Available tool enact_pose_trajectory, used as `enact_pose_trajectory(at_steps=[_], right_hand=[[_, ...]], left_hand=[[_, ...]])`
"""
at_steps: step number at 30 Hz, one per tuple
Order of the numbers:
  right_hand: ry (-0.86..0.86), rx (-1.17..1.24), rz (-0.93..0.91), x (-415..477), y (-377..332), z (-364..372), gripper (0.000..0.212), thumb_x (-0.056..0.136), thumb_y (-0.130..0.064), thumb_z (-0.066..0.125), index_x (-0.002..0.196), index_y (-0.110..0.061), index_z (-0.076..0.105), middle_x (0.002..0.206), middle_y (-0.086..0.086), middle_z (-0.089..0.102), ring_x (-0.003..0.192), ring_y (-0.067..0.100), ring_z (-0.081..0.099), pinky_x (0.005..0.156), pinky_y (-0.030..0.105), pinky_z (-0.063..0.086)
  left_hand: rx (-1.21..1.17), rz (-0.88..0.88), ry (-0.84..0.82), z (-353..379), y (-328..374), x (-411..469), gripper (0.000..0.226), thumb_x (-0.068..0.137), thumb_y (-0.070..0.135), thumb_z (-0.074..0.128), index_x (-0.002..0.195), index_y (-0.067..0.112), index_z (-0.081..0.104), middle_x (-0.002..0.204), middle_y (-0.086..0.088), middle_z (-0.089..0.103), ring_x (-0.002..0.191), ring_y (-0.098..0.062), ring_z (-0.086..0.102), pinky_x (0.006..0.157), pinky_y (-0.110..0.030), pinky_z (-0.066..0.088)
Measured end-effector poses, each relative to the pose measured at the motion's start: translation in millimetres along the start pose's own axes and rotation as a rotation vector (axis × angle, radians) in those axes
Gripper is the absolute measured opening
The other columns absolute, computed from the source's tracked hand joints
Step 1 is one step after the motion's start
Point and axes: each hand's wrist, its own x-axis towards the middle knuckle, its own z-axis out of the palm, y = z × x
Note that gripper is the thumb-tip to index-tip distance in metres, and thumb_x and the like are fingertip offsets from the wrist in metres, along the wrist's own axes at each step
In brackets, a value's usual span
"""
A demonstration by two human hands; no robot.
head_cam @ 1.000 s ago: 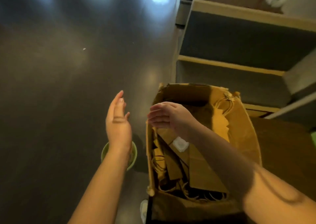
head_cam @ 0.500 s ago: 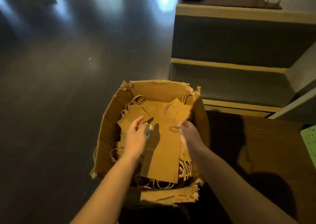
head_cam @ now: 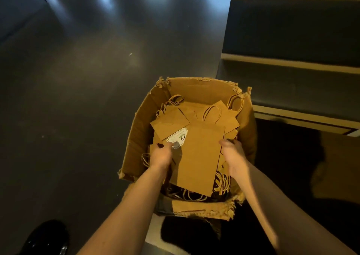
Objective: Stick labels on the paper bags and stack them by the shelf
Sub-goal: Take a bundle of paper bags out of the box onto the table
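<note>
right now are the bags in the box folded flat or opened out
Folded flat. The paper bags lie as thin sheets piled in the cardboard box, handles sticking out; none stands open.

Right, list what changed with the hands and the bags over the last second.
Both hands came down from above the cardboard box into it. The left hand and right hand now hold the top paper bag by its side edges. The box stayed beside the shelf.

brown paper bags [head_cam: 198,157]; white label [head_cam: 178,137]
</note>
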Motion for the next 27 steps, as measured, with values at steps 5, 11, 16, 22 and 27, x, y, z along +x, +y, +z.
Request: enact_pose_trajectory(at_steps=[5, 11, 16, 22, 27], right_hand=[[0.013, -0.148, -0.002, 9.7, -2.5, 9.4, 0.074, 0.089, -0.042, 0.069, 0.148, -0.019, 0.03, 0.142, 0.009, 0.049, 0.125, 0.032, 0.051, 0.102, 0.043, 0.044], [0.091, -0.301, 0.045, 11.3, -6.5, 16.6, 0.106, 0.077, -0.058, 0.076, 0.155, -0.014, 0.021, 0.151, 0.011, 0.038, 0.134, 0.037, 0.042, 0.103, 0.047, 0.044], [0.125, -0.33, -0.149, 1.9, 1.6, 18.9, 0.087, 0.082, -0.047, 0.076, 0.149, -0.015, 0.031, 0.142, 0.008, 0.044, 0.124, 0.03, 0.048, 0.096, 0.041, 0.046], [0.097, -0.174, -0.152, -10.3, -1.0, 21.9, 0.08, 0.083, -0.04, 0.077, 0.148, -0.019, 0.036, 0.139, 0.004, 0.047, 0.12, 0.026, 0.05, 0.097, 0.042, 0.046], [-0.147, 0.089, 0.064, -19.9, -13.0, 17.5, 0.061, 0.079, -0.035, 0.08, 0.13, -0.015, 0.053, 0.113, 0.009, 0.067, 0.1, 0.032, 0.064, 0.077, 0.04, 0.052]], left_hand=[[0.029, -0.075, -0.091, 0.5, -4.3, 38.8, 0.107, 0.069, 0.063, 0.079, 0.156, 0.027, 0.028, 0.152, -0.007, 0.046, 0.137, -0.036, 0.045, 0.113, -0.054, 0.039], [0.005, -0.096, -0.172, -12.6, 1.3, 55.7, 0.106, 0.073, 0.051, 0.086, 0.156, 0.024, 0.027, 0.147, -0.004, 0.05, 0.132, -0.033, 0.05, 0.103, -0.043, 0.044], [0.114, 0.015, -0.161, -11.8, 5.3, 53.0, 0.074, 0.079, 0.051, 0.082, 0.137, 0.02, 0.049, 0.133, 0.005, 0.058, 0.124, -0.027, 0.055, 0.101, -0.037, 0.045], [-0.019, 0.045, -0.283, -20.0, 24.2, 37.7, 0.029, 0.08, 0.04, 0.085, 0.097, 0.027, 0.066, 0.099, 0.01, 0.069, 0.083, -0.007, 0.06, 0.066, -0.024, 0.044], [-0.045, 0.071, -0.336, -27.2, 29.9, 33.5, 0.038, 0.077, 0.048, 0.084, 0.107, 0.033, 0.065, 0.122, 0.005, 0.07, 0.108, -0.018, 0.065, 0.098, -0.037, 0.051]])
